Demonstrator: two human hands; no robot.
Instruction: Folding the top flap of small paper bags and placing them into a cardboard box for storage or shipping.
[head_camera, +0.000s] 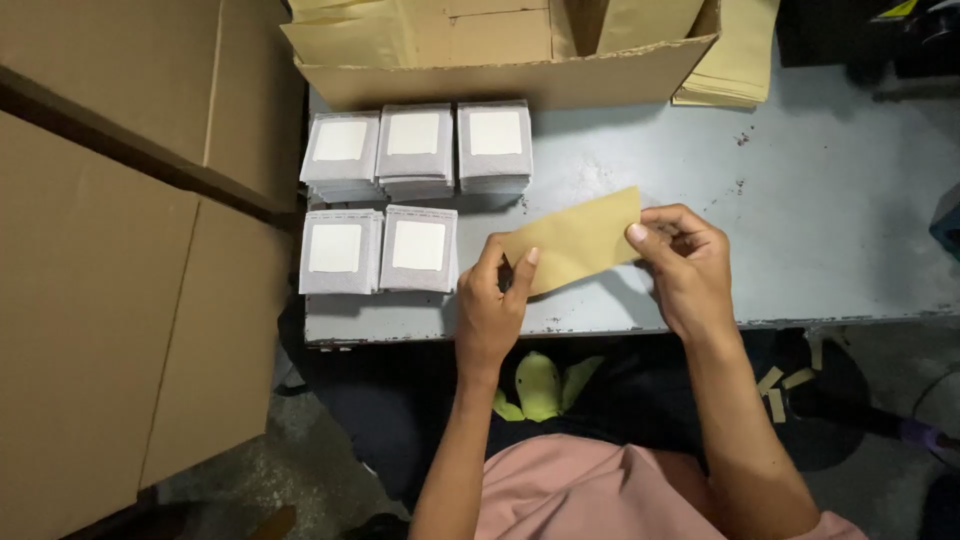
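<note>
Grey and scuffed, the surface (800, 230) carries everything, and the brown envelope (575, 238) held just above its middle serves as the landmark. Far left of the envelope stand big cardboard cartons (110, 250). Just left of it sit five stacks of white packets (415, 195), three in a back row and two in front, the nearest stack almost touching the left hand (492, 300). That hand's grip is clamped on the envelope's lower left corner, thumb in front and fingers behind. Behind the envelope, at the far edge, lies an open cardboard box (520, 70) filled with more brown envelopes. On the envelope's right end the right hand (685, 262) pinches the edge, thumb on top. Further right, behind, a loose pile of envelopes (735, 60) rests. The thin paper looks easy to crease if the two pinches pull unevenly, and the left elbow could nudge the front stacks, which stand close to the near edge.
</note>
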